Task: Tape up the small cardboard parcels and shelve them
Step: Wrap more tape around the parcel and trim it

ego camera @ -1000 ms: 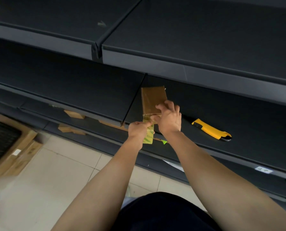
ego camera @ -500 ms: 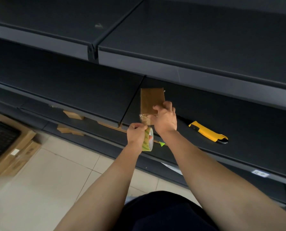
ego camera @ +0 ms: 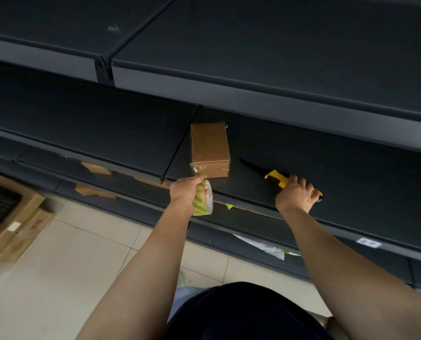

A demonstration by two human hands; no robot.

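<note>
I see the left hand (ego camera: 187, 192) gripping the tape roll (ego camera: 203, 201) near the parcel (ego camera: 210, 149) on the shelf (ego camera: 339, 173), the right hand (ego camera: 295, 196) curled around the yellow knife (ego camera: 276, 176).

One cardboard parcel (ego camera: 210, 148). One tape roll (ego camera: 203, 201) just below it, one utility knife (ego camera: 278, 179) to its right. Two hands: left hand (ego camera: 183, 190), right hand (ego camera: 294, 196). At least two cardboard scraps (ego camera: 96, 168) lower left of the parcel.

The box (ego camera: 210, 146) was plain brown. The tape roll (ego camera: 202, 201) bore a green-and-yellow print. The knife (ego camera: 276, 178) was yellow and black, the shelves (ego camera: 106, 133) dark grey, the floor tiles (ego camera: 81, 253) beige.
</note>
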